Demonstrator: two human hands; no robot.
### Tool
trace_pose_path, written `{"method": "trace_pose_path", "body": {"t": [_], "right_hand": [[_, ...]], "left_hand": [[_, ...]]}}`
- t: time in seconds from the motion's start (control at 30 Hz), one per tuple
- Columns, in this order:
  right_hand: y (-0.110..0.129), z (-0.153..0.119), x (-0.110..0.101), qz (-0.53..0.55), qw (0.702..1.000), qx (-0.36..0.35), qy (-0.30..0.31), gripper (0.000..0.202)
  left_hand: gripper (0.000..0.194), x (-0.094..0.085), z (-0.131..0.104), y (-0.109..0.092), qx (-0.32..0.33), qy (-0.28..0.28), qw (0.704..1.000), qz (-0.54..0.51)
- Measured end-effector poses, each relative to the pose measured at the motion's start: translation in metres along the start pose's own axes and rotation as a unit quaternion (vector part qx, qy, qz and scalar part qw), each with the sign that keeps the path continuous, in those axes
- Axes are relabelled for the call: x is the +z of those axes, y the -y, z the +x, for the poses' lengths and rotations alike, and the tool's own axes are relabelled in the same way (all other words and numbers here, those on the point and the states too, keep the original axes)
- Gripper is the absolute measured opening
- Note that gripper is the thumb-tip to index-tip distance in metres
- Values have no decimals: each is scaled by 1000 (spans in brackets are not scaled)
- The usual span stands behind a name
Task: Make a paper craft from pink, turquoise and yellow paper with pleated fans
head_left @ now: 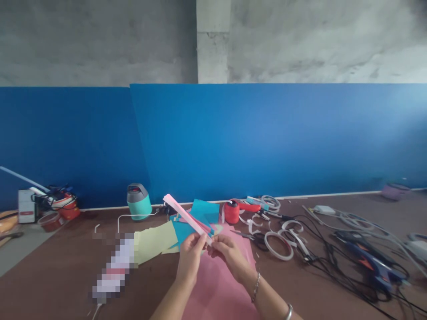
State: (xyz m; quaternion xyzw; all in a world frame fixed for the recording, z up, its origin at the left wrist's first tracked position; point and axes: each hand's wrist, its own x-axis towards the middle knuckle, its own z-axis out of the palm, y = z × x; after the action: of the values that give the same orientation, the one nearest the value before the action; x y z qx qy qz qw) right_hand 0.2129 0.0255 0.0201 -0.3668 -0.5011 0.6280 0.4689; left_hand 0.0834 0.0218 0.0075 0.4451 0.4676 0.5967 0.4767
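Note:
My left hand (191, 258) is closed on a folded strip of pink paper (187, 215), which slants up and to the left. At the strip's lower end, my right hand (230, 255) pinches the paper too, its fingertips close to those of my left hand. Below both hands lie large pink sheets (213, 291) on the brown table. Blue sheets (205, 210) lie behind the strip, and pale yellow sheets (155, 242) are to the left of my left hand. Scissors (258, 240) rest to the right of my right hand.
Behind the sheets stand a teal and grey container (139, 204) and a red round object (231, 212). Rolls of white tape (278, 246), black cables and a blue glue gun (375, 266) lie at the right. A red bucket (68, 209) stands far left.

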Motion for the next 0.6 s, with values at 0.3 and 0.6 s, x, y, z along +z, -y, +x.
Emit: {"method": "trace_pose_path", "body": {"t": [0.3,0.6], "right_hand": [[-4,3,-2,-54,998,-22,-15,38],[-8,2,-4,-2,1000,-4,24,28]], "left_hand": [[31,8,-4,0,-10,23,1000,-18],[34,2,1,-6,-22,-14,999,-39]]}}
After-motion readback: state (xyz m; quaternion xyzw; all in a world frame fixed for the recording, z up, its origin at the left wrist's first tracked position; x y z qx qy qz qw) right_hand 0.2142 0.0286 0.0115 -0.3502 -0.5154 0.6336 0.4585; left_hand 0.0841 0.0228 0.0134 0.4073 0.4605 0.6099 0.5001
